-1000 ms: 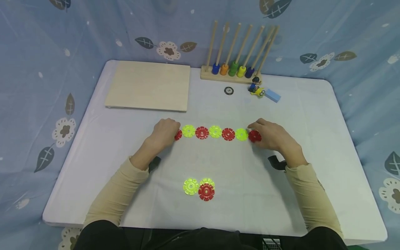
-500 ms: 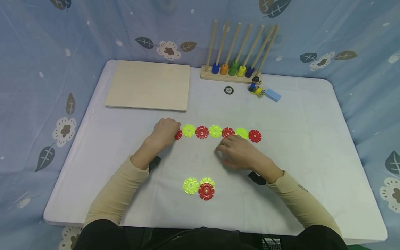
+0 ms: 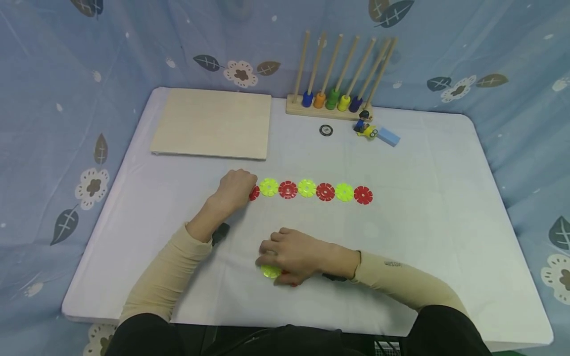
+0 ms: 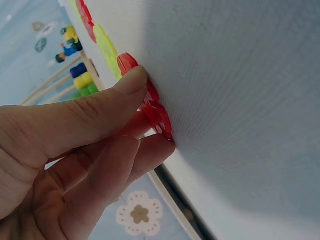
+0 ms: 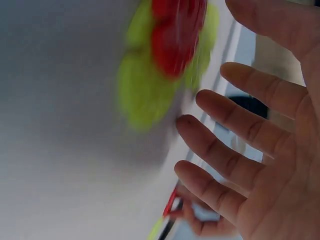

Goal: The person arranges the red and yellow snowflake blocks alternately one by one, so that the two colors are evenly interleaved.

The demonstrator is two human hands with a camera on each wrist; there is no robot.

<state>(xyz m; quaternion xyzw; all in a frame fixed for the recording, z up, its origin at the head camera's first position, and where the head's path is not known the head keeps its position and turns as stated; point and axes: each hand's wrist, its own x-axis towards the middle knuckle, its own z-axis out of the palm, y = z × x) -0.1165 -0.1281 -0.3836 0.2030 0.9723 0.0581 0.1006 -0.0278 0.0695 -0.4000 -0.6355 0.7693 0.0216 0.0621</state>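
Observation:
A row of red and yellow-green snowflake-shaped plastic discs (image 3: 307,188), colours alternating, lies across the middle of the table. At its left end my left hand (image 3: 233,190) pinches a red disc (image 4: 159,120) between thumb and fingers, as the left wrist view shows; the hand partly covers that disc. My right hand (image 3: 291,254) hovers over a small loose group nearer my body. In the right wrist view its fingers are spread, apart from a yellow-green disc (image 5: 145,90) and a red disc (image 5: 175,45) lying over it. From the head view the hand hides most of this group.
A pale wooden board (image 3: 211,123) lies at the back left. Behind the row stand a peg rack (image 3: 329,112) with coloured beads, a black round token (image 3: 326,130), a toy figure on a yellow vehicle (image 3: 367,129) and a blue block (image 3: 389,137).
My right hand has left the red disc at the row's right end and swung left and toward my body, over the loose discs. My left hand stays at the left end.

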